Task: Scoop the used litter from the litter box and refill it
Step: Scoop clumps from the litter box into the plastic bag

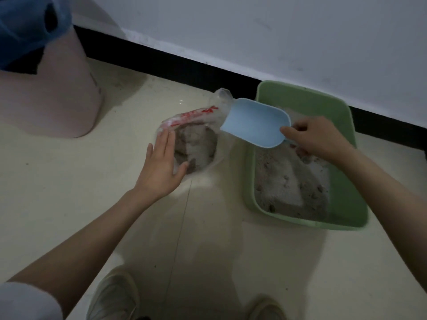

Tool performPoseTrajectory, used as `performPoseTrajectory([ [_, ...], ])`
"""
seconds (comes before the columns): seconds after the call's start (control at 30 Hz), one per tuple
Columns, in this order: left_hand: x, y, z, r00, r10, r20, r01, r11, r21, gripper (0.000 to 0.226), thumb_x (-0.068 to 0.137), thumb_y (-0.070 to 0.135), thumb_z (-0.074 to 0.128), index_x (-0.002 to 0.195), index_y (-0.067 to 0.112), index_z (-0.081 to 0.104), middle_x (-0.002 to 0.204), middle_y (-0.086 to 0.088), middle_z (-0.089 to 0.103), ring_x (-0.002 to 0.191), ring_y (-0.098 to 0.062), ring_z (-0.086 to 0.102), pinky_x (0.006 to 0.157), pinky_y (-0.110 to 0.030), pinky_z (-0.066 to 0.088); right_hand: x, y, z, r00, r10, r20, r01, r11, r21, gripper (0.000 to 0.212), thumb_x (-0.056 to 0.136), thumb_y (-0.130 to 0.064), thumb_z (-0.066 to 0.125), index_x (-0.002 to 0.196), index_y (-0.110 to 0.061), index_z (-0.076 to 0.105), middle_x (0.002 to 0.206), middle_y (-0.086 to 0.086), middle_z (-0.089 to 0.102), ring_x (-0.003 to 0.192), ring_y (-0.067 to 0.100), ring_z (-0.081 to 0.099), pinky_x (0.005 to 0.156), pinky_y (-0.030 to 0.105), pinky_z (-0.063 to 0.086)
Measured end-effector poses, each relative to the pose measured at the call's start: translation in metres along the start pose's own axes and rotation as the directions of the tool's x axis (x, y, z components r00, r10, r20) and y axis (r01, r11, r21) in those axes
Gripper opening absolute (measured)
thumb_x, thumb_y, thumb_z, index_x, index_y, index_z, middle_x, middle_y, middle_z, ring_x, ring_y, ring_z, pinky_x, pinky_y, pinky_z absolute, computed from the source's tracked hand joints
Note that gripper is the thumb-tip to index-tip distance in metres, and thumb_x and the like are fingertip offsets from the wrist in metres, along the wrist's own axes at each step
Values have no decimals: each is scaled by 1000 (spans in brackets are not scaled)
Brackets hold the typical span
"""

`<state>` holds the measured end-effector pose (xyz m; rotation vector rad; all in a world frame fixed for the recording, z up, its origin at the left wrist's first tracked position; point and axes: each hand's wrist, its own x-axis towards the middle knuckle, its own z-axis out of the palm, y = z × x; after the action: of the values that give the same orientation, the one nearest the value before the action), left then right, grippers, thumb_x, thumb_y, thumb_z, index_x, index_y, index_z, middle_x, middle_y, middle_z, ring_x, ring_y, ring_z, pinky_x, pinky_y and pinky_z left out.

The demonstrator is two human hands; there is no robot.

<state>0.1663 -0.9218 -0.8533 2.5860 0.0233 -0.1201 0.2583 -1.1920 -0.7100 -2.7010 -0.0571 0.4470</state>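
Much soiled litter (291,181) remains; right hand (316,137) pinches scoop (256,122) over bag (194,144) at nine o'clock, left hand (161,167) spread flat; refill undone

Green litter box (346,125) holds clumpy litter (284,181); blue scoop (256,122) tilted above.

Bag (191,135) left of litter box (342,213); scoop (255,122) between; bin (50,93) far left.

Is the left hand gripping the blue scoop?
No, the right hand holds the blue scoop; the left hand rests flat on the plastic bag.
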Motion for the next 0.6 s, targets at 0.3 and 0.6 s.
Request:
performPoseTrajectory([
  [0.3, 21, 97, 30, 900, 364, 240, -389, 919, 65, 73, 95, 41, 39, 147, 8, 0, 157, -8, -5, 144, -19, -8, 116, -34, -4, -34, 128, -17, 897, 397, -197, -373, 916, 147, 41, 92, -31, 47, 69, -2, 62, 62, 18, 61, 53, 27, 53, 60, 31, 44],
  [0.6, 31, 131, 74, 884, 278, 375, -397, 871, 291, 78, 93, 55, 24, 146, 13, -14, 152, -4, -28, 140, -18, -22, 112, -36, -11, -44, 214, -18, 796, 563, -223, -591, 801, -91, 41, 89, -37, 44, 87, 0, 62, 75, 16, 66, 76, 35, 63, 72, 36, 50],
])
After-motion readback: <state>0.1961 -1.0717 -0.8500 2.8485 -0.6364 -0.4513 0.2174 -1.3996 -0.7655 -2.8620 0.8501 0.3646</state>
